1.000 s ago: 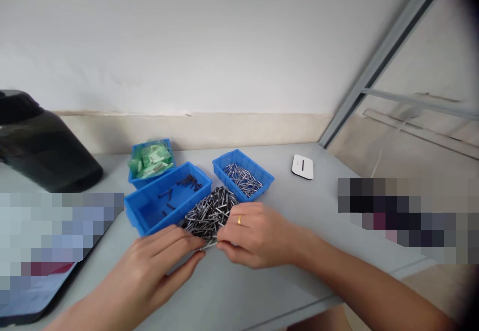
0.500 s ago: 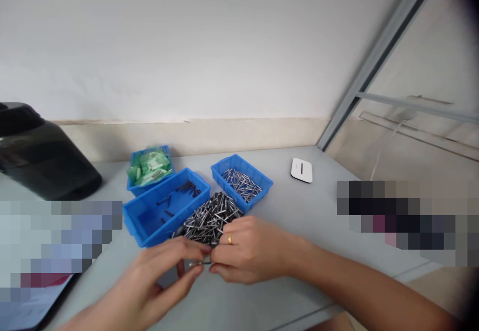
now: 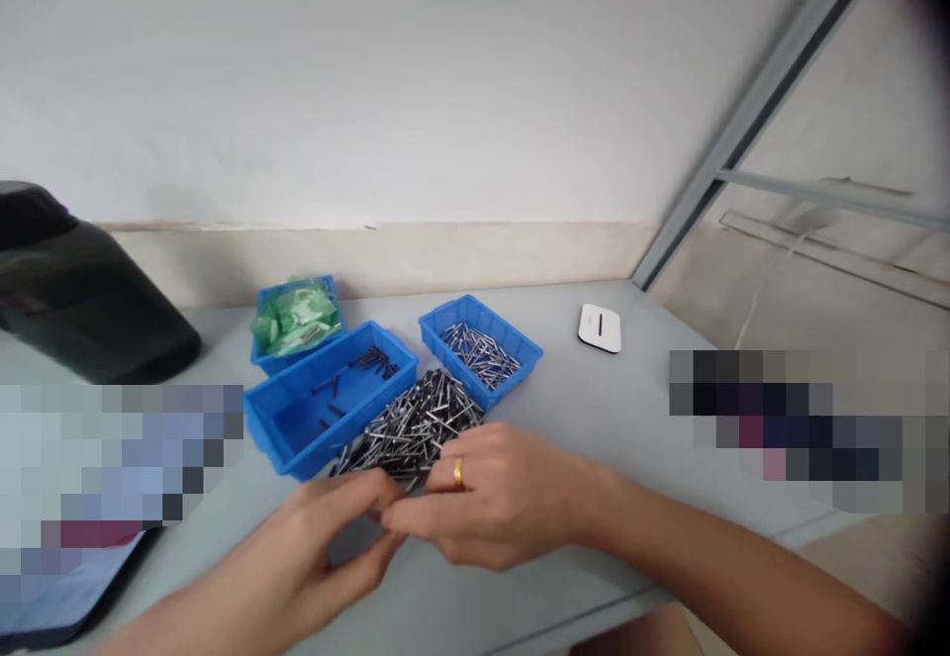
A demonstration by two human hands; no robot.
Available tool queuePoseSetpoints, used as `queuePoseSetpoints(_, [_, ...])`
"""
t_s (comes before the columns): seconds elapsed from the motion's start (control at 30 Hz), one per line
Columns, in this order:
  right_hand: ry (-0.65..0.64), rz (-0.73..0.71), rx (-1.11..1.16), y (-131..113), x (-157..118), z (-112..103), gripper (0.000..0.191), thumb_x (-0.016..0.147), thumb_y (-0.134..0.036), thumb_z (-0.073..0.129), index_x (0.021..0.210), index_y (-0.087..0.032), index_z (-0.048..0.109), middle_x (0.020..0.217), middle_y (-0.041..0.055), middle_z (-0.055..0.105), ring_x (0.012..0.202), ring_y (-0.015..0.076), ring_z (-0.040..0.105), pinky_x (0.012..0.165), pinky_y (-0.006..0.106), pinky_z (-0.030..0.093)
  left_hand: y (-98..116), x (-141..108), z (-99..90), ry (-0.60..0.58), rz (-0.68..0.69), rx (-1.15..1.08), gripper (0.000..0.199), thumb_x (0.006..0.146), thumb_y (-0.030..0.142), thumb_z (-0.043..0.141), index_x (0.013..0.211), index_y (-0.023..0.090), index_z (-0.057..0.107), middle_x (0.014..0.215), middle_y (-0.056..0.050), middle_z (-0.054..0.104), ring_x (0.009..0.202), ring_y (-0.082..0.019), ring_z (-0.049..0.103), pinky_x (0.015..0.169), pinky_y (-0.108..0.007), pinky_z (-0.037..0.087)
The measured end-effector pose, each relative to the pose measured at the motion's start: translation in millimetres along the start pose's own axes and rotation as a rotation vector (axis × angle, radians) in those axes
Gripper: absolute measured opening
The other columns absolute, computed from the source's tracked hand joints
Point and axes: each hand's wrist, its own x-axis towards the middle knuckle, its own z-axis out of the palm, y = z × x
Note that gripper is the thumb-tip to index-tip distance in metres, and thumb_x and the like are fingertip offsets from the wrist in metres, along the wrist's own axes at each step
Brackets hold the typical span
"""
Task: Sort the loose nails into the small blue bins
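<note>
My left hand (image 3: 327, 527) and my right hand (image 3: 494, 498) meet fingertip to fingertip just in front of a pile of loose thin metal pins (image 3: 420, 419), silver and dark mixed. The left thumb and forefinger close on a thin metal pin, seen between the hands half a second ago and now covered by the fingers. On the right, the fingers are curled in and pinched at the left fingertips; what they hold is hidden. Behind the pile, one blue bin (image 3: 286, 438) has a few dark pins, and another blue bin (image 3: 520, 344) contains many silver pins.
A third blue bin (image 3: 259, 357) with green plastic packets (image 3: 301, 315) stands at the back left. Further left leans a large dark bottle (image 3: 104, 300). A small white device (image 3: 600, 328) lies at the back right, near a metal frame post (image 3: 698, 191). The wall closes off the back.
My right fingertips have moved left, over the left fingertips, covering the thin pin that showed between the hands. The bins stay in place; the view has tilted slightly.
</note>
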Motion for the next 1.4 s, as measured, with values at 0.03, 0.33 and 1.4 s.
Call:
queuePoseSetpoints(0.03, [0.002,0.004,-0.005,0.3,0.0,-0.1,0.024,0.088,-0.026,0.046,0.110,-0.023,0.055,0.074,-0.0030,0.060,0.063,0.0100,0.050,0.057,0.025,0.034,-0.6,-0.1,0.0,-0.009,-0.004,0.011,0.009,0.086,0.019,0.048,0.081,0.020,0.056,0.070,0.004,0.062,0.061,-0.008,0.058,0.058,-0.014,0.047])
queuePoseSetpoints(0.33, [-0.008,-0.007,-0.042,0.9,1.7,-1.5,0.020,0.091,-0.030,0.044,0.077,-0.019,0.055,0.061,-0.0025,0.054,0.059,0.0104,0.049,0.054,0.026,0.030,-1.4,2.6,-2.1,0.045,0.015,-0.043,0.009,0.086,0.020,0.051,0.081,0.020,0.059,0.071,0.001,0.064,0.064,-0.010,0.061,0.059,-0.016,0.049])
queuePoseSetpoints(1.4, [0.072,0.067,-0.081,2.3,0.9,-3.4,0.016,0.091,-0.025,0.045,0.083,-0.020,0.058,0.057,-0.0038,0.051,0.055,0.0097,0.045,0.051,0.026,0.027,-6.5,-1.1,2.9,0.123,0.027,-0.005,0.010,0.087,0.021,0.050,0.082,0.020,0.059,0.071,0.001,0.064,0.063,-0.009,0.061,0.057,-0.015,0.049])
